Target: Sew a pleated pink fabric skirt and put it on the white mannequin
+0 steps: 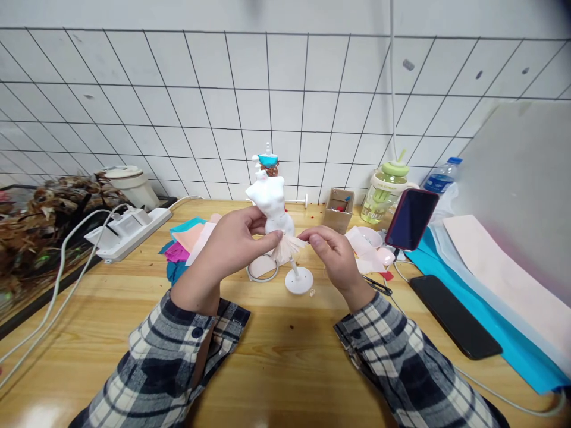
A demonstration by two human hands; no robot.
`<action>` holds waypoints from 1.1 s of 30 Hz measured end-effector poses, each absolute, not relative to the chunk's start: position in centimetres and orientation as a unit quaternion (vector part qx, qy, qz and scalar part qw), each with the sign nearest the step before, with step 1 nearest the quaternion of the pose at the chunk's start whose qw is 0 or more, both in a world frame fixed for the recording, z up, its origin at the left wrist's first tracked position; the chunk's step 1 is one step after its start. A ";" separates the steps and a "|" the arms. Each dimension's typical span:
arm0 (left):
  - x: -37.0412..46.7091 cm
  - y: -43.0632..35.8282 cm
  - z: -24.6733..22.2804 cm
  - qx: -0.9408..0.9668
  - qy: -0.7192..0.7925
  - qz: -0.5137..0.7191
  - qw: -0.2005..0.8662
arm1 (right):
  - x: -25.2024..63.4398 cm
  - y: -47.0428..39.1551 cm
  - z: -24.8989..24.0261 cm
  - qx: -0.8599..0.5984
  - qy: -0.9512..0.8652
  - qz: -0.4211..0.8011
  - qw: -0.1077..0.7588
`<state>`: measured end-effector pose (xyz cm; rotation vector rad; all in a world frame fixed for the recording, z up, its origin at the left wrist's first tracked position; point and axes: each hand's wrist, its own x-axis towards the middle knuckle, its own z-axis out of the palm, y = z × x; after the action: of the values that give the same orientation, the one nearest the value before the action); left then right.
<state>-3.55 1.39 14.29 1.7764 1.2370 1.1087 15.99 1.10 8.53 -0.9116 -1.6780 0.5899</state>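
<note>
A small white mannequin torso stands on a thin post with a round white base, tilted a little. Gathered pale peach paper flares like a short skirt around its lower end. My left hand is closed around the torso's lower side, its thumb pressing at the top of the gathered paper. From the other side, my right hand pinches the paper's outer edge between thumb and fingertips. Behind the torso is another small figure with a turquoise band, partly hidden.
Coloured paper pieces lie at left near a white power strip. Scissors, a dark phone and large paper sheets are at right. A small cardboard box, a green-lidded bottle and a propped phone stand behind.
</note>
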 end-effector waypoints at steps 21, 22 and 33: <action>-2.8 1.2 14.1 0.697 0.419 0.376 0.444 | 16.1 1.3 9.0 -0.394 -0.687 0.373 0.482; -2.8 1.3 14.0 0.692 0.409 0.372 0.465 | 16.2 1.3 9.1 -0.399 -0.684 0.374 0.483; -2.9 1.9 13.7 0.678 0.497 0.421 0.341 | 16.1 1.5 8.9 -0.491 -0.627 0.395 0.458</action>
<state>-2.93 1.86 13.71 1.7637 1.2937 1.0958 16.06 1.47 8.87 -1.2096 -1.5449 0.9736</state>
